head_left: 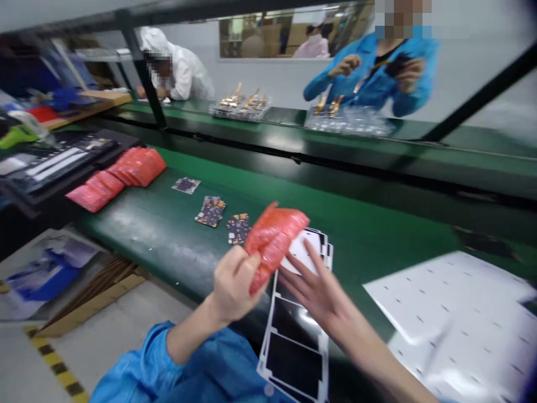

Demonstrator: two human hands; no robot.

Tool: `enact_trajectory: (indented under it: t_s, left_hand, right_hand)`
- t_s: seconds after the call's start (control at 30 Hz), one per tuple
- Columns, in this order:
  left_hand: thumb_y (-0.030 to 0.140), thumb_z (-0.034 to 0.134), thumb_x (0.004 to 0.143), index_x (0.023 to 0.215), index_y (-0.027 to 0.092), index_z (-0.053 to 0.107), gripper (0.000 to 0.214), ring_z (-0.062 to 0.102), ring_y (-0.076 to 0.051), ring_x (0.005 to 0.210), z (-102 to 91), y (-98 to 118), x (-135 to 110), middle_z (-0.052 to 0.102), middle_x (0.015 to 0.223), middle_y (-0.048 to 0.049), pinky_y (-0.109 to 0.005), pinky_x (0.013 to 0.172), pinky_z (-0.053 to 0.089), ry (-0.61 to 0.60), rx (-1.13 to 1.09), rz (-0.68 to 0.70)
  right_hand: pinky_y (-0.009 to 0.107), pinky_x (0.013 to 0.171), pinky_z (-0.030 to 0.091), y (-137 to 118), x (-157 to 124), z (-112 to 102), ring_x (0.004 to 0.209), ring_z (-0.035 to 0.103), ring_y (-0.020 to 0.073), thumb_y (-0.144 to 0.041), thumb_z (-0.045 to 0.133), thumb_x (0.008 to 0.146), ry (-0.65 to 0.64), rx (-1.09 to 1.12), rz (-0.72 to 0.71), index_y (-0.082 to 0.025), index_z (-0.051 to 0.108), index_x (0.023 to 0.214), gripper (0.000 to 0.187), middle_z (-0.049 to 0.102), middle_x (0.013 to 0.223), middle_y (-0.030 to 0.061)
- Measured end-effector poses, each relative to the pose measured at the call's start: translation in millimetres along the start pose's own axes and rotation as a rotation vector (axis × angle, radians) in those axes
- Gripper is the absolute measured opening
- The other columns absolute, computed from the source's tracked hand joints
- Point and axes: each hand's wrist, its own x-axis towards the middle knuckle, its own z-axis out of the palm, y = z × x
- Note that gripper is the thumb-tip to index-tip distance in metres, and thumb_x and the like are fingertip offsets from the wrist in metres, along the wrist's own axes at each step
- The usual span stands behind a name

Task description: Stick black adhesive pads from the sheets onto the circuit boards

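My left hand (235,279) is closed around the lower end of a red bubble-wrap bag (277,238), which tilts up to the right above the green bench. Just right of the bag, my right hand (316,285) has its fingers stretched out and spread. Its fingertips come close to the bag; whether they touch it I cannot tell. Under both hands lies a stack of white-edged sheets with black panels (293,361). Left of the bag are a dark circuit board (238,228), a second circuit board (211,211) and a third board (186,185).
Several red bubble-wrap bags (140,166) lie in a row at the bench's left. Large white sheets with small slots (453,296) cover the right side. Behind a dark rail, clear trays (240,106) stand on the far bench (285,116), where two people work.
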Motion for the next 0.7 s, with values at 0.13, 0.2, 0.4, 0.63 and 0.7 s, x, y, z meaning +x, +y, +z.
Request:
enact_trajectory:
  t_s: [0.13, 0.2, 0.4, 0.63, 0.7]
  left_hand:
    - [0.013, 0.058, 0.091, 0.116, 0.018, 0.056, 0.025, 0.055, -0.018, 0.073, 5.5, 34, 1, 0.057, 0.083, -0.0051, -0.03, 0.065, 0.053, -0.116, -0.21, 0.052]
    - [0.029, 0.067, 0.092, 0.117, 0.02, 0.059, 0.028, 0.058, -0.02, 0.088, 1.7, 20, 8, 0.059, 0.097, -0.0075, -0.032, 0.078, 0.055, -0.214, -0.302, 0.103]
    - [0.021, 0.061, 0.096, 0.114, 0.025, 0.063, 0.019, 0.058, -0.02, 0.112, -0.8, -24, 41, 0.06, 0.12, -0.0085, -0.034, 0.097, 0.051, -0.564, -0.582, 0.244]
    - [0.017, 0.05, 0.099, 0.111, 0.019, 0.059, 0.015, 0.064, -0.014, 0.087, 3.7, -27, 53, 0.065, 0.098, -0.0035, -0.024, 0.078, 0.053, -0.76, -0.6, 0.191]
    - [0.016, 0.048, 0.099, 0.102, 0.017, 0.063, 0.016, 0.059, -0.015, 0.077, 5.6, -20, 47, 0.062, 0.089, -0.0031, -0.026, 0.069, 0.05, -0.653, -0.39, 0.237]
  right_hand:
    - [0.048, 0.12, 0.036, -9, 18, 22, 0.133, 0.055, 0.0297, -0.069, 0.072, 0.074, 0.158, 0.092, 0.05, -0.025, 0.057, 0.134, 0.076, 0.06, 0.142, 0.01]
    - [0.049, 0.119, 0.039, -10, 27, 26, 0.127, 0.06, 0.0302, -0.074, 0.067, 0.075, 0.174, 0.141, 0.074, -0.021, 0.063, 0.123, 0.072, 0.067, 0.132, 0.0106]
    - [0.045, 0.125, 0.03, -5, 27, 16, 0.142, 0.046, 0.0262, -0.068, 0.067, 0.08, 0.172, 0.124, -0.002, -0.023, 0.066, 0.114, 0.057, 0.059, 0.143, 0.0065]
    - [0.046, 0.126, 0.025, -2, 23, 5, 0.144, 0.042, 0.0249, -0.06, 0.068, 0.083, 0.15, -0.033, -0.028, -0.03, 0.048, 0.145, 0.072, 0.052, 0.15, 0.0043]
    - [0.044, 0.125, 0.027, -2, 26, 8, 0.144, 0.043, 0.0238, -0.057, 0.067, 0.084, 0.228, -0.029, -0.02, -0.032, 0.045, 0.147, 0.071, 0.05, 0.152, 0.003]
